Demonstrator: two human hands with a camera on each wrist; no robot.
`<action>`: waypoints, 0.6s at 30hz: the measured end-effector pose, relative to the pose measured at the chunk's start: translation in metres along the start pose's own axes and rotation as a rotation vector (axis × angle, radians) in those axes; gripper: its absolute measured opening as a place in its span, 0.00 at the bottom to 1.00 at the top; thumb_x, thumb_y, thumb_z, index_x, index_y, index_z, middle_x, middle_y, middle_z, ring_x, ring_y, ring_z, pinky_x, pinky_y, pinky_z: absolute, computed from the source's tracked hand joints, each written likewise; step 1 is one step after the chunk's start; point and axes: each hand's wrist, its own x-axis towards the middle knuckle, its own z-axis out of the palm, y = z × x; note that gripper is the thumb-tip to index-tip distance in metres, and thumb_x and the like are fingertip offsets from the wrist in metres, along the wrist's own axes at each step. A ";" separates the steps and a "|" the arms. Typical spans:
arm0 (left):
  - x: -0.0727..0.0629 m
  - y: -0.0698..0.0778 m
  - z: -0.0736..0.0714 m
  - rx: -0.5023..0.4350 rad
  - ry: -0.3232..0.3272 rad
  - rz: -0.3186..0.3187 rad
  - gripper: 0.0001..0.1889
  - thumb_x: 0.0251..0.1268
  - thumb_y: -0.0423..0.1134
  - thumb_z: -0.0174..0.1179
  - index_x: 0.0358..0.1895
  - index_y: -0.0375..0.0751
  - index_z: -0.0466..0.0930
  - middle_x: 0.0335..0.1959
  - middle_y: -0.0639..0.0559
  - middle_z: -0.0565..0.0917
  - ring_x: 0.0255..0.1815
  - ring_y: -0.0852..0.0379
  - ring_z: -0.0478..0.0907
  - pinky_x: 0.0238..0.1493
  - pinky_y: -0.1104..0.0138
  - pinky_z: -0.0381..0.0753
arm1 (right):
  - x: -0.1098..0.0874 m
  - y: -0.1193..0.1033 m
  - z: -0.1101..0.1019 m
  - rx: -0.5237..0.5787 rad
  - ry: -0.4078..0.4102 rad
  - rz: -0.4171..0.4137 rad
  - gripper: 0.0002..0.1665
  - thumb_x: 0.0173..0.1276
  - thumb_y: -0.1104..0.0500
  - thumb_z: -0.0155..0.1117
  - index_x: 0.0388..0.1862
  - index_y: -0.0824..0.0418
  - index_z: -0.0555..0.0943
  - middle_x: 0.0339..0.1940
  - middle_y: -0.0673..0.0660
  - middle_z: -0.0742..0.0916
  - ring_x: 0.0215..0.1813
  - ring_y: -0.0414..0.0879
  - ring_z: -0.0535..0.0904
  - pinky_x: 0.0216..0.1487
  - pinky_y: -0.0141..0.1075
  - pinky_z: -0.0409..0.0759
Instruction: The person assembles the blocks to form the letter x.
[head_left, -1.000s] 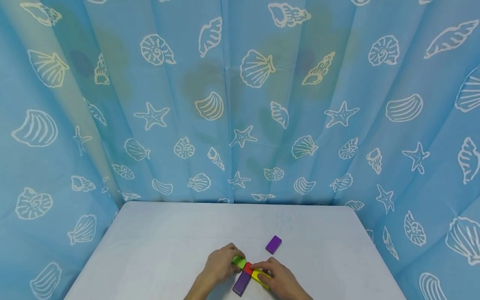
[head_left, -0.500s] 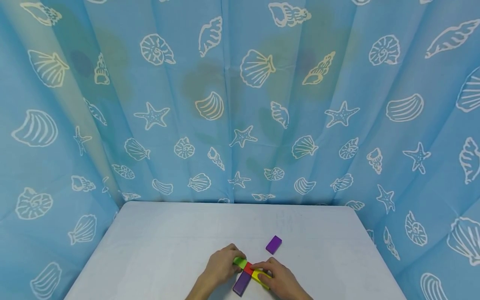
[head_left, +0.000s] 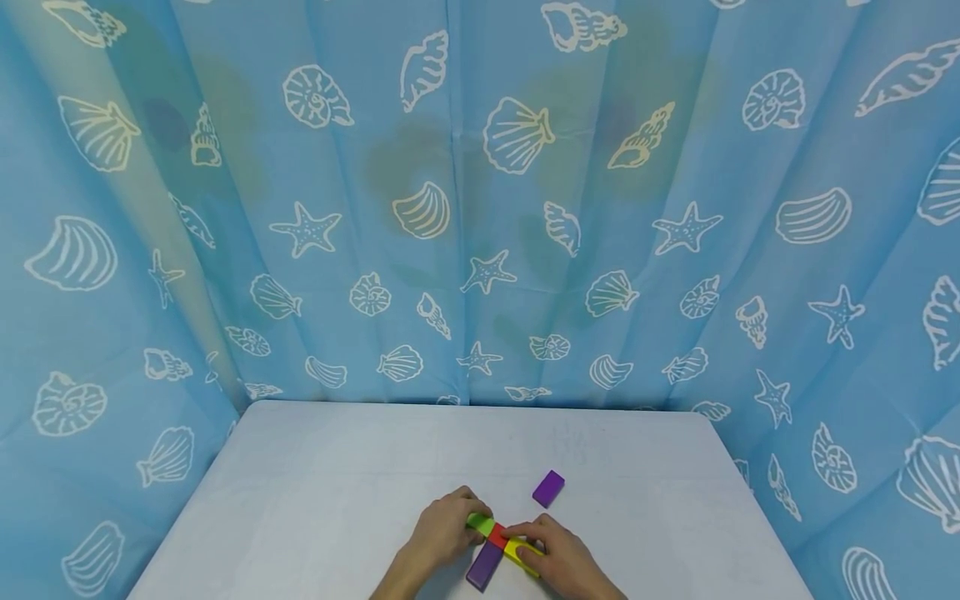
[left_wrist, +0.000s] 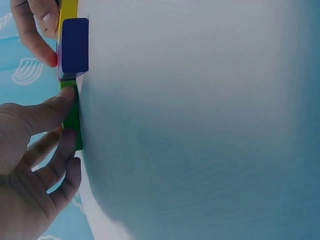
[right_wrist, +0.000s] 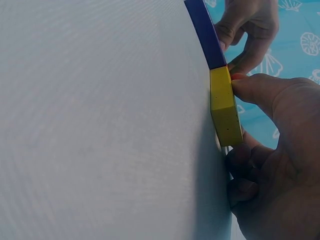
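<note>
Near the table's front in the head view, my left hand [head_left: 444,528] pinches a green block [head_left: 481,524] between thumb and fingers. The green block's inner end meets a small red block [head_left: 497,536]. On the other side of the red one lies a yellow block [head_left: 513,548], gripped by my right hand [head_left: 564,558], whose index fingertip touches the red block. A long purple block [head_left: 483,567] runs from the red block toward me, with neither hand holding it. In the right wrist view, the yellow block [right_wrist: 223,100] shows a bent, angled side beside the purple block [right_wrist: 205,32].
A second, shorter purple block [head_left: 549,488] lies apart on the white tabletop [head_left: 345,483], beyond my right hand. A blue curtain [head_left: 465,200] with white shell prints hangs behind the table and along both sides.
My left hand and the green block have shifted very slightly right, toward the red block. The right hand and the other blocks look still.
</note>
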 end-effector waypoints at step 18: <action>-0.002 -0.010 -0.001 -0.160 -0.010 0.001 0.12 0.60 0.49 0.71 0.47 0.58 0.90 0.44 0.61 0.78 0.43 0.62 0.77 0.48 0.61 0.80 | 0.003 0.002 0.000 0.012 -0.024 0.017 0.16 0.70 0.49 0.65 0.55 0.40 0.85 0.37 0.49 0.77 0.39 0.46 0.72 0.38 0.38 0.69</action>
